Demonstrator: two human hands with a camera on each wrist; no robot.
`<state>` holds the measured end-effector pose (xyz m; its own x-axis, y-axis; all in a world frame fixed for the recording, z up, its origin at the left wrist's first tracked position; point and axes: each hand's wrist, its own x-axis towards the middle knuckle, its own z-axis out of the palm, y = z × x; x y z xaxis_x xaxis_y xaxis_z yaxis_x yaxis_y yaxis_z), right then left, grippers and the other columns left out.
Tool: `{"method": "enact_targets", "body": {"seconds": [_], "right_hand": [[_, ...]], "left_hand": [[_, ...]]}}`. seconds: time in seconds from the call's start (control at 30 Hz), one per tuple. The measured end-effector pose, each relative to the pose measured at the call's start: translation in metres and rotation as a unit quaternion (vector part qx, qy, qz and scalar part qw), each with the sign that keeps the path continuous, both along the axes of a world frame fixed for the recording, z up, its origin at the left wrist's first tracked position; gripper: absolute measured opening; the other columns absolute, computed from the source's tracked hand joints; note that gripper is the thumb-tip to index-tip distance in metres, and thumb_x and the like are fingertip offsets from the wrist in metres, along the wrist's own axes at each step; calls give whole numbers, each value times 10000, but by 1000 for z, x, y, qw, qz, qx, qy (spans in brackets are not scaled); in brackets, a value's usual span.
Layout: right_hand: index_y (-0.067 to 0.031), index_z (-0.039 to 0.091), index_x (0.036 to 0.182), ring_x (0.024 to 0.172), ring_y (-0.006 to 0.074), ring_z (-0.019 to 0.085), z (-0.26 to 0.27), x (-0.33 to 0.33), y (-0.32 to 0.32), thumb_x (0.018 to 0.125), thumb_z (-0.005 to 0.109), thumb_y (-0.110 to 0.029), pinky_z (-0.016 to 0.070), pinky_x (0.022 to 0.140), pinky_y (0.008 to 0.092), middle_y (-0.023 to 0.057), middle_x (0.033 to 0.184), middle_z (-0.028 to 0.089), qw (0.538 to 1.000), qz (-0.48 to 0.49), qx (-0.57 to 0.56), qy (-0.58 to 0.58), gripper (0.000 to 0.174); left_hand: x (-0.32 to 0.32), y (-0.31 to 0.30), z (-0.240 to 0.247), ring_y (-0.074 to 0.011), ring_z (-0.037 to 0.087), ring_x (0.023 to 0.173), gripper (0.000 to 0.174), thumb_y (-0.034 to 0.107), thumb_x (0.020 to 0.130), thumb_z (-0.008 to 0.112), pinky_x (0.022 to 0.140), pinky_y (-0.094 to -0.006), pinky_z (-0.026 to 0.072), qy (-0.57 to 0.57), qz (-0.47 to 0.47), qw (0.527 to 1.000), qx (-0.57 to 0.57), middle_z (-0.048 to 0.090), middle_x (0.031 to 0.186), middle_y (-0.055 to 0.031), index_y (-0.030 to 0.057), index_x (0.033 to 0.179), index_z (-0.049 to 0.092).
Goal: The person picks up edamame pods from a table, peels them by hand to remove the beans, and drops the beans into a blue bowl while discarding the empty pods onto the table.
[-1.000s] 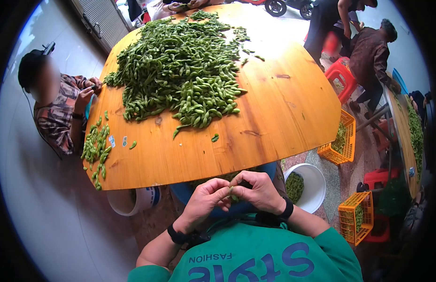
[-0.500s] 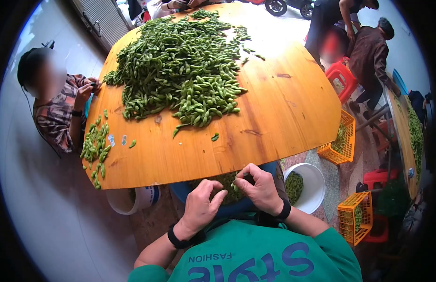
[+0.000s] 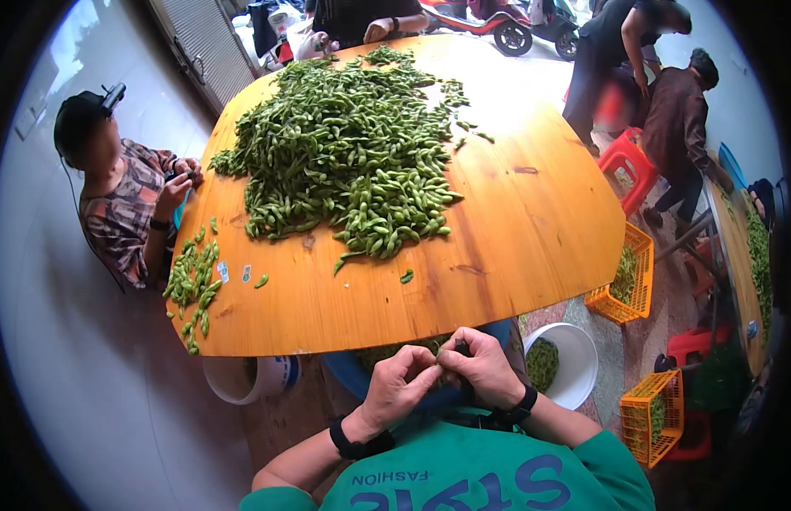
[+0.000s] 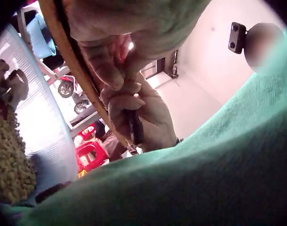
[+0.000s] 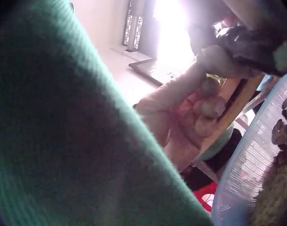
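Observation:
In front of the green shirt, my left hand and right hand meet at the fingertips, over a blue basin by the table edge. Between thumbs and forefingers they pinch a small green edamame pod, mostly hidden by the fingers. A dark object sits against my right hand's fingers; its kind does not show. Small pale-green pieces fill the basin below. Ahead, a large heap of edamame pods covers part of the wooden table.
A smaller pod pile lies at the table's left corner, near a seated person. White buckets stand on either side of the basin. Orange crates and a red stool are at the right, with people beyond.
My hands parted half a second ago, with a pod in the right fingers; now their fingertips meet again. The head view has tilted, shifting the scene down and right.

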<state>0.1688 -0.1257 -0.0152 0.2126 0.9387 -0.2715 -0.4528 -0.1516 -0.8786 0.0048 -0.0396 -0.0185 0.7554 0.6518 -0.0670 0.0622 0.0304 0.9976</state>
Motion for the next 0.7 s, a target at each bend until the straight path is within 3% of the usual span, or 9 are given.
{"method": "enact_targets", "body": {"seconds": [0.1, 0.23, 0.27, 0.33, 0.37, 0.43, 0.47, 0.53, 0.7], "right_hand": [[-20, 571, 900, 616, 53, 544, 8, 4, -9, 930, 658, -112, 449, 536, 216, 5, 769, 597, 1000, 2, -19, 4, 130], [-7, 608, 871, 651, 94, 538, -1, 33, -41, 826, 661, -55, 454, 599, 252, 37, 729, 587, 944, -74, -23, -320, 85], [-12, 608, 861, 641, 119, 560, -4, 46, -53, 812, 647, -45, 464, 600, 265, 68, 710, 581, 902, -94, -8, -422, 71], [-16, 607, 883, 673, 305, 636, -26, 76, -79, 778, 669, -59, 508, 623, 376, 148, 742, 623, 810, -109, -19, -576, 129], [-18, 612, 903, 711, 358, 640, -46, 93, -95, 775, 700, -102, 514, 641, 422, 170, 774, 634, 727, -76, -70, -679, 177], [-13, 616, 911, 754, 362, 649, -37, 96, -105, 789, 715, -150, 520, 658, 431, 177, 814, 639, 655, -47, -170, -735, 208], [-13, 616, 911, 754, 362, 649, -26, 96, -101, 789, 715, -150, 520, 658, 431, 177, 814, 639, 653, -47, -169, -737, 208], [-9, 611, 938, 788, 356, 656, 2, 83, -72, 808, 709, -157, 529, 669, 424, 172, 846, 645, 787, -50, -76, -610, 220], [-22, 568, 953, 770, 329, 670, 42, 53, 31, 855, 637, -123, 535, 642, 419, 160, 827, 657, 718, -35, 142, -681, 156]], "left_hand": [[-3, 8, 0, -77, 603, 721, 112, 55, 909, 676, 648, -231, 501, 47, -15, 999, 13, 654, 853, -21, -2, 975, 605], [-9, 29, 5, -166, 648, 699, 135, 99, 866, 716, 626, -272, 507, 84, -71, 958, 265, 673, 833, -80, -2, 916, 641], [-11, 32, 10, -214, 653, 690, 136, 112, 847, 729, 616, -298, 509, 117, -95, 942, 298, 669, 815, -105, 2, 876, 654], [-8, 40, 21, -276, 662, 662, 169, 156, 834, 744, 590, -345, 514, 134, -88, 934, 320, 667, 760, -132, 13, 778, 674], [-3, 50, 25, -285, 653, 634, 143, 142, 843, 731, 580, -346, 512, 116, -64, 927, 352, 655, 730, -133, 12, 841, 672], [10, 68, 30, -291, 651, 634, 166, 107, 856, 704, 582, -355, 511, 114, 8, 936, 332, 655, 736, -138, 11, 980, 650], [18, 78, 32, -289, 649, 657, 213, 88, 856, 691, 601, -359, 512, 126, 37, 925, 357, 655, 769, -146, 11, 1043, 625], [34, 99, 31, -286, 647, 681, 268, 69, 856, 677, 620, -363, 512, 138, 67, 911, 382, 655, 801, -155, 11, 1106, 599], [61, 140, 18, -281, 614, 742, 314, 67, 830, 684, 676, -380, 500, 133, 102, 876, 453, 613, 862, -174, 4, 1124, 591]]}}
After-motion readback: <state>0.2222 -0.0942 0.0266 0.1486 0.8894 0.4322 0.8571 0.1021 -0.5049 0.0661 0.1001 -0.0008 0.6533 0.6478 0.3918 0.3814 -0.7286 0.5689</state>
